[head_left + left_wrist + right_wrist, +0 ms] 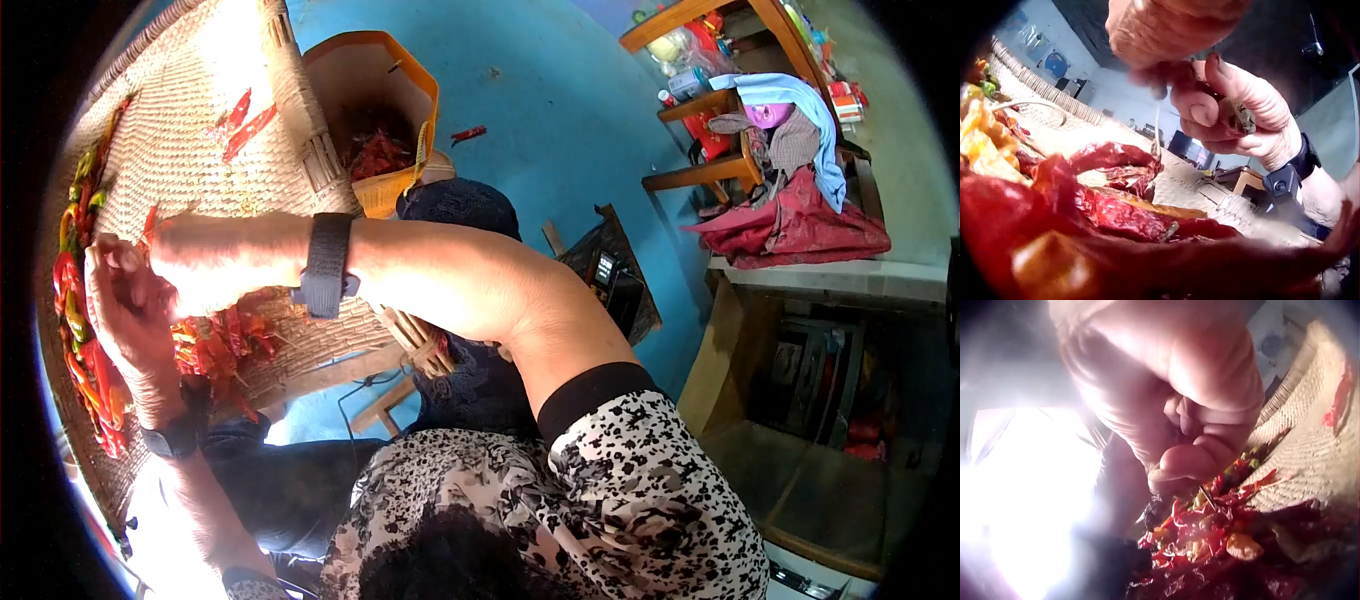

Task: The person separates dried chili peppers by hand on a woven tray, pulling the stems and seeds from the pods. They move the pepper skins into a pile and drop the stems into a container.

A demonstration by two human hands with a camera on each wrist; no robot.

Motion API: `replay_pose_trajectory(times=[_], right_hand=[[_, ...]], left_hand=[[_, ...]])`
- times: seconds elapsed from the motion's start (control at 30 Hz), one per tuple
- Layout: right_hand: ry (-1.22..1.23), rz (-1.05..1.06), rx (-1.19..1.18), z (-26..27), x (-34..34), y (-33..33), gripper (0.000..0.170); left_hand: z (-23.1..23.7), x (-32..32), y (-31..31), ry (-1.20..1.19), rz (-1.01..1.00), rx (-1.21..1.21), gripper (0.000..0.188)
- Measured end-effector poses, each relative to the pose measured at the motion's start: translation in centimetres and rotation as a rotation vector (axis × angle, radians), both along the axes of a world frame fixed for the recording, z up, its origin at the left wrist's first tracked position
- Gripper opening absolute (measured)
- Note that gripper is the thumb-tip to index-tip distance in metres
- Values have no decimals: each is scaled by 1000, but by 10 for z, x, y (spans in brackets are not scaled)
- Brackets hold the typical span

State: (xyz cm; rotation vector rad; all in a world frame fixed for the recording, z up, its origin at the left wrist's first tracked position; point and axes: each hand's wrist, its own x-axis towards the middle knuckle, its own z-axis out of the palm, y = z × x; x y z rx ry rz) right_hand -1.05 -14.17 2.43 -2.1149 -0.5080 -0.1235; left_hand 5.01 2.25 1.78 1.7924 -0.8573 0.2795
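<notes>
Both hands meet above red chilies (225, 340) on a woven tray (200, 90). My left hand (130, 310) has its fingers bent; in the left wrist view, a thin pale stem (1157, 128) runs from the fingertips of the left hand (1172, 28) down to a wrinkled red chili (1113, 156). Across from it, the right hand (1241, 109) pinches a small grey-brown piece (1241, 119) between thumb and fingers. In the right wrist view, the curled fingers of the right hand (1172, 394) hide what they hold, above the red and orange chilies (1210, 544).
Red, green and yellow chilies (75, 270) line the tray's far-left side. An orange-rimmed bucket (435, 95) with red pieces inside stands beside the tray. One red chili (468, 133) lies on the blue floor (530, 110). A wooden chair (700, 180) with cloths stands at the right.
</notes>
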Motion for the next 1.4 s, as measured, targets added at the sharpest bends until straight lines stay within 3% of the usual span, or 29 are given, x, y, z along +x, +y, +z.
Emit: replay_pose_trajectory(times=[0.07, 0.1, 0.13, 0.2, 0.27, 0.3, 0.33, 0.37, 0.4, 0.43, 0.47, 0.53, 0.6, 0.67, 0.73, 0.8, 0.83, 0.93, 1.0, 1.03, 1.2, 1.27, 1.4], right_hand=[[-73, -5, 4, -6, 3, 5, 29], [-62, -25, -72, -4, 4, 5, 26], [-50, -44, -147, -3, 5, 4, 23], [-180, -163, -96, -1, 6, -2, 21], [-344, -304, 96, 21, 7, -23, 23], [-390, -423, 188, 27, 11, -34, 20], [-642, -588, 184, 24, 21, -43, 19], [-517, -453, 389, 30, 20, -60, 17], [-663, -582, 329, 20, 40, -72, 16], [-640, -609, 321, 26, 42, -80, 14], [-570, -657, 238, 36, 29, -89, 13], [-449, -718, 64, 38, 20, -103, 14], [-279, -781, -197, 31, 11, -116, 25], [-171, -771, -373, 31, 8, -117, 35], [-678, -624, -498, 20, 11, -113, 11], [-201, -464, -98, 37, -6, -77, 5], [-289, -359, -57, 25, -1, -69, 6], [-191, -170, -351, 17, -5, -44, 9], [-262, -40, -334, 20, -5, -39, 8], [-112, -25, -333, 28, -8, -36, 5], [-60, -171, -753, 16, 12, -48, 69], [-60, -203, -801, 18, 27, -56, 89], [109, -206, -984, 17, 54, -63, 97]], left_hand=[[-4, 21, 21, 932, -498, -487, 34], [-6, 30, 22, 932, -926, -504, 43], [-2, 25, 15, 933, -926, -506, 43], [11, 8, -1, 739, -411, -663, 50], [13, 24, 6, 829, -352, -625, 56], [16, 21, 9, 713, -194, -231, 53], [25, 9, 4, 580, -32, 158, 50], [40, -22, -7, 547, -51, 254, 39], [4, -18, 9, 552, -114, 177, 32], [3, -11, 6, 205, -102, 662, 29], [3, -17, 3, -43, -175, 757, 30], [-11, -34, 5, -245, -224, 746, 30], [-4, -31, 0, -247, -315, 749, 30], [-7, -29, 3, -223, -271, 746, 27], [-9, -24, 5, -242, -274, 811, 25], [-11, -25, 3, -255, -232, 756, 16], [-11, -25, 1, -269, -236, 746, 12], [-17, -23, -1, -315, -215, 694, 6], [-15, -21, -3, -309, -188, 737, 7], [-15, -21, -2, -321, -154, 711, 6], [-9, -17, -1, -319, -88, 747, 5], [-13, -15, 1, -325, -95, 740, 5], [-11, -14, 1, -307, -92, 778, 7]])
